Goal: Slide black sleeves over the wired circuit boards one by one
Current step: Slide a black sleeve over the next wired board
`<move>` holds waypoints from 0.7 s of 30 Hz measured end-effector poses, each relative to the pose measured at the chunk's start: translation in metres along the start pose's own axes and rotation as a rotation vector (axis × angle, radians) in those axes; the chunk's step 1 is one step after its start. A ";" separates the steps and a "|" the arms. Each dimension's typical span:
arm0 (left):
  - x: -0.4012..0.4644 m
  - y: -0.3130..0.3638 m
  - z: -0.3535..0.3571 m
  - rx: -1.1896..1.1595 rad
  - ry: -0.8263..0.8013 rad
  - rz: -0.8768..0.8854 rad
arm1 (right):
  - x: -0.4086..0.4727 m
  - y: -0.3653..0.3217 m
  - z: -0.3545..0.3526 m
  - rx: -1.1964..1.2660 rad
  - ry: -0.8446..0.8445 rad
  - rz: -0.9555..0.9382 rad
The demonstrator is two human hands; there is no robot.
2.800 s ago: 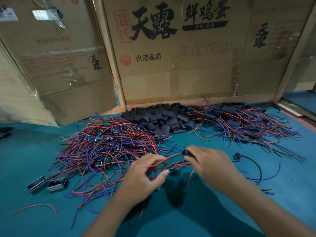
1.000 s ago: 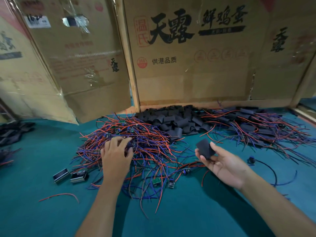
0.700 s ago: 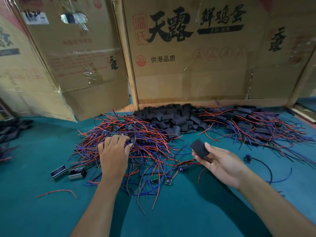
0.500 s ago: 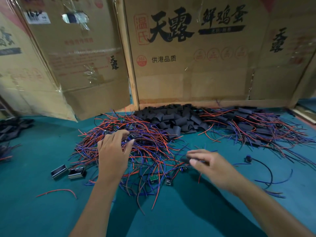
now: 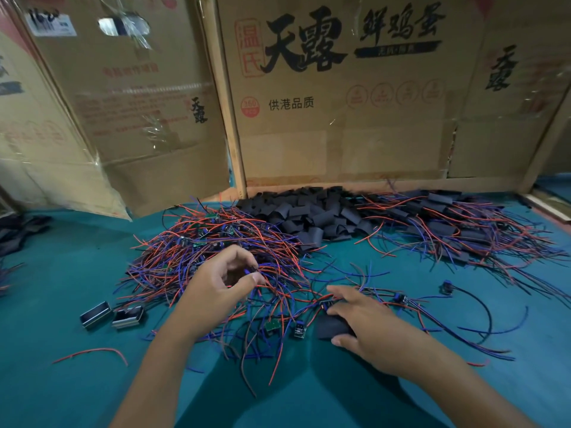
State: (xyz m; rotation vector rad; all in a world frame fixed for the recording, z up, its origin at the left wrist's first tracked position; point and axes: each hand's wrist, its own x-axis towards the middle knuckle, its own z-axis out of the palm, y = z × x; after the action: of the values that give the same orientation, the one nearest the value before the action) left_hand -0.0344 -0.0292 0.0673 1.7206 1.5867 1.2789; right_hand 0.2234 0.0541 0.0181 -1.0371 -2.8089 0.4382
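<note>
My left hand (image 5: 221,285) pinches red and blue wires at the near edge of the tangled heap of wired circuit boards (image 5: 213,257), too many to count. My right hand (image 5: 364,322) has its grip closed round one black sleeve (image 5: 330,327), low over the teal counter (image 5: 61,288). Two loose boards (image 5: 273,325) lie just left of it. One pile of black sleeves (image 5: 309,211) sits behind.
</note>
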 end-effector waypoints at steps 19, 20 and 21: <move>-0.002 0.025 0.023 -0.367 0.257 0.232 | 0.003 0.008 -0.004 0.272 0.285 -0.022; -0.001 0.027 0.025 -0.441 0.288 0.233 | 0.003 0.007 -0.004 0.275 0.280 -0.024; 0.000 0.028 0.026 -0.553 0.325 0.222 | 0.002 0.006 -0.005 0.279 0.276 -0.024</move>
State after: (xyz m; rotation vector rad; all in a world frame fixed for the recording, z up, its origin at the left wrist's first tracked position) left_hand 0.0022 -0.0289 0.0791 1.4066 1.0571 1.9666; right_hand 0.2267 0.0611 0.0208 -0.9242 -2.4312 0.6113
